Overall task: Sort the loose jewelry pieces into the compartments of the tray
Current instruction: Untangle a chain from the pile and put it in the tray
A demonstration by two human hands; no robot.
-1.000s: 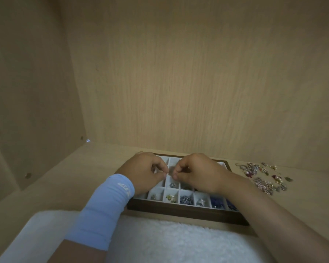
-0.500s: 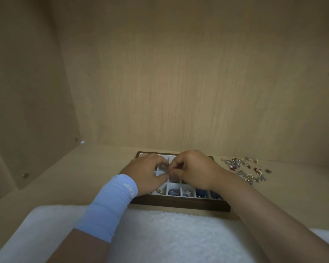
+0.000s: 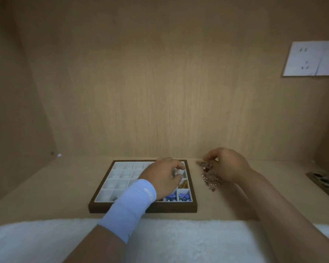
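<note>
Left hand (image 3: pixel 164 179): yours, in a light-blue sleeve (image 3: pixel 129 207), hangs over the tray's right-hand columns at centre frame. The fingers are curled, and blur hides whether they pinch anything.
Right hand (image 3: pixel 228 168): right of centre, your fingertips are bunched down on the upper end of the loose jewelry. You cannot tell whether they grip a piece.
Wooden surface (image 3: pixel 46 186): pale, lying under everything.
White fleece (image 3: pixel 179 242): runs across the bottom of the frame, with both your forearms passing over it.
Tray (image 3: pixel 141 209): dark wooden frame with white compartments, at centre frame.
Socket plate (image 3: pixel 311 58): white, on the back wall at upper right.
Loose jewelry (image 3: pixel 211 179): a heap on the wood just beside the tray's right edge, partly under your right hand and apart from your left.
Blue pieces (image 3: pixel 184 196): in the tray's two lower-right compartments, just beside your left wrist.
Amber piece (image 3: pixel 182 185): in the compartment directly above, close to your left palm.
</note>
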